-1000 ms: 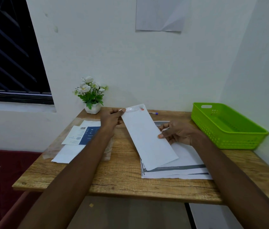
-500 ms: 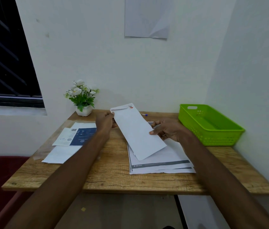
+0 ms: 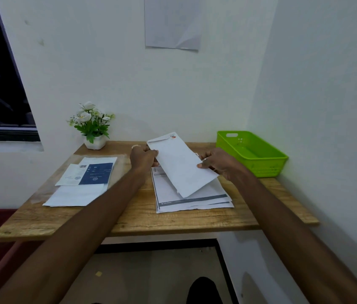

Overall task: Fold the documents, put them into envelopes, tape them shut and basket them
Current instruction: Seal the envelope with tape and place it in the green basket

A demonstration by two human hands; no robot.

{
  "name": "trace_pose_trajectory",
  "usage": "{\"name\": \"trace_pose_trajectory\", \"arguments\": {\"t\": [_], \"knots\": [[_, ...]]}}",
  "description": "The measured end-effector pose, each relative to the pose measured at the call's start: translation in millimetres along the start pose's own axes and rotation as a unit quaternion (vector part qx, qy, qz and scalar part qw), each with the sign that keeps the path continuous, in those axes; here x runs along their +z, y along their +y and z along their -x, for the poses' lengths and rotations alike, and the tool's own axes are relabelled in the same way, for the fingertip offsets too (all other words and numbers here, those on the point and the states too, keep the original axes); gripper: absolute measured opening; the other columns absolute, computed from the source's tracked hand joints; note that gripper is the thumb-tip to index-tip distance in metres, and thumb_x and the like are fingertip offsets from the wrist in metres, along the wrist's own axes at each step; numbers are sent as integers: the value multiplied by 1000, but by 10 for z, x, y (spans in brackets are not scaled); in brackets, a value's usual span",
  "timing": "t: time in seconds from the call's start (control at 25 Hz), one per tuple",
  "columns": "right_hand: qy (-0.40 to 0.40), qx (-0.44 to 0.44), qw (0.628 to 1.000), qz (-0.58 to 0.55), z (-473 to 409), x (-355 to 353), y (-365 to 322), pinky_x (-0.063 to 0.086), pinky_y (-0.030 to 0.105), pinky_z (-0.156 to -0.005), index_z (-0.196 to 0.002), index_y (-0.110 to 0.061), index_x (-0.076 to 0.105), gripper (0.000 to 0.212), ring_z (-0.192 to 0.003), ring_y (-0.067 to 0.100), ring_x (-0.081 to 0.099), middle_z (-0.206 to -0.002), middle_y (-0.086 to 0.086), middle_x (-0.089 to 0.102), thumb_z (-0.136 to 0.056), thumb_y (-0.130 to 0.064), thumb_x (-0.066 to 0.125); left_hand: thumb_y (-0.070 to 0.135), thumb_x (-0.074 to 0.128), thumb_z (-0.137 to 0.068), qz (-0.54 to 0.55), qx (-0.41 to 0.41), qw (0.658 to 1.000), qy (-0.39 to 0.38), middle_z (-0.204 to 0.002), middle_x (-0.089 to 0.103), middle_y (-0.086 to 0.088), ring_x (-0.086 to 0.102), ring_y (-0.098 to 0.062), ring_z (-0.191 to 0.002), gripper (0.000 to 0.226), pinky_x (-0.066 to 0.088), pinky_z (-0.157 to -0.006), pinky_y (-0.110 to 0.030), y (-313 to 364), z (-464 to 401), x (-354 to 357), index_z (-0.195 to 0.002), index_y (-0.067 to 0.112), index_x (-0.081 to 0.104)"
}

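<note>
Above the bench [image 3: 129, 220], both hands pinch a white envelope [image 3: 182, 165]: left hand [image 3: 143, 157] at its far end, right hand [image 3: 218, 164] mid-edge; the envelope hides most fingers and part of the document stack [image 3: 186, 200].

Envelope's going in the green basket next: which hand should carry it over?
Right, probably. The right hand already pinches the envelope on the edge facing the green basket, which sits at the table's right end. The left hand holds the far side.
</note>
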State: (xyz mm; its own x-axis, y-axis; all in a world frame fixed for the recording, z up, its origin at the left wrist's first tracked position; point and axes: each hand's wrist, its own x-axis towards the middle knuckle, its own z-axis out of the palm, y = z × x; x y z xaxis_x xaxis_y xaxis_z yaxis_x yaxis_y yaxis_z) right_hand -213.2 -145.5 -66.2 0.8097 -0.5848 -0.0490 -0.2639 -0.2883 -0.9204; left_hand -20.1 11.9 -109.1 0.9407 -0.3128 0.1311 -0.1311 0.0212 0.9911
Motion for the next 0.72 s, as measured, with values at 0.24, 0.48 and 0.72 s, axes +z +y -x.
{"name": "trace_pose_trajectory", "arguments": {"t": [0.24,0.48,0.72], "knots": [[78,-7,997,15,235,-365,-82,50,26,-58,-72,-5,64,21,-63,23,63,-71,10,68,-78,12,75,3,72,-88,60,11,998,-17,-93,75,-16,69,-22,-68,14,56,-50,-23,182,256,449,-101,-3,73],[152,-2,988,4,443,-823,-100,48,25,-56,-78,-4,64,17,-64,23,61,-78,14,67,-81,9,75,19,83,-84,50,48,994,-82,-97,75,-6,73,-19,-70,36,60,-56,-23,485,464,941,-112,1,71],[287,31,956,-56,392,-1266,-17,48,40,-79,-87,7,66,17,-95,31,63,-101,20,65,-76,10,79,9,76,-88,18,62,988,-139,-106,75,-13,76,-25,-80,30,63,-62,-29,743,657,1524,-116,2,67]]}}
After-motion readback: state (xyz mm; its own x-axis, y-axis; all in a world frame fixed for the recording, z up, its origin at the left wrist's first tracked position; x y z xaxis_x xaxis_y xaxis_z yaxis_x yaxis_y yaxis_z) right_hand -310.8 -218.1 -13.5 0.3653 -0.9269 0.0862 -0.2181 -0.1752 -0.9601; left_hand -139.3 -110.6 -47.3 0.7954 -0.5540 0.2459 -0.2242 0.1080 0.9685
